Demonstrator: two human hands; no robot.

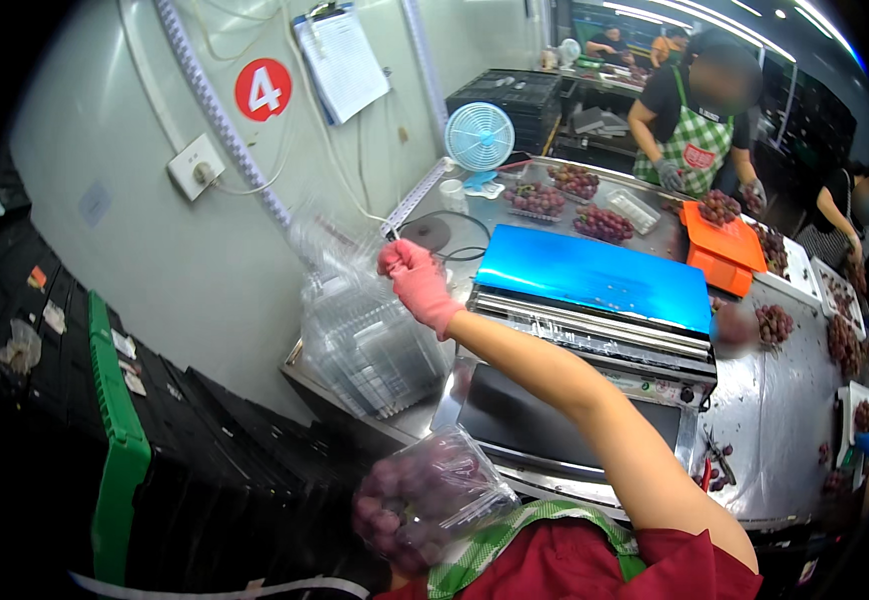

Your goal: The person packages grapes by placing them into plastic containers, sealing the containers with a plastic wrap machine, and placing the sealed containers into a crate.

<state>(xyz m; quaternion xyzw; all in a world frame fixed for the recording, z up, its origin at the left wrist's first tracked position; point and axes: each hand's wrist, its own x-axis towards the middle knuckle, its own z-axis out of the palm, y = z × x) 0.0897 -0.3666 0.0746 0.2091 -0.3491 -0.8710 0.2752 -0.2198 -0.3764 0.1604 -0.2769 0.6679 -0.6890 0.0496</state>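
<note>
My right hand (418,289), in a pink glove, reaches out over the table with its fingers curled. Its fingertips are beside the lower end of a white cable (337,154); whether they grip anything is unclear. Close to my apron is a tilted, film-wrapped tray of red grapes (431,495). My left hand is out of sight. A tabletop film-wrapping machine (592,300) with a shiny blue cover lies beyond my forearm, its dark plate (554,420) nearer me. Below my right hand stand stacked clear plastic trays (382,352) in a plastic bag.
A blue fan (479,136) stands near the wall. Grape bunches (536,201) and an orange scale (723,244) sit farther back. Pruning snips (719,457) lie at right. Black crates (202,450) and a green crate (116,420) fill the left. A co-worker (697,127) stands across the table.
</note>
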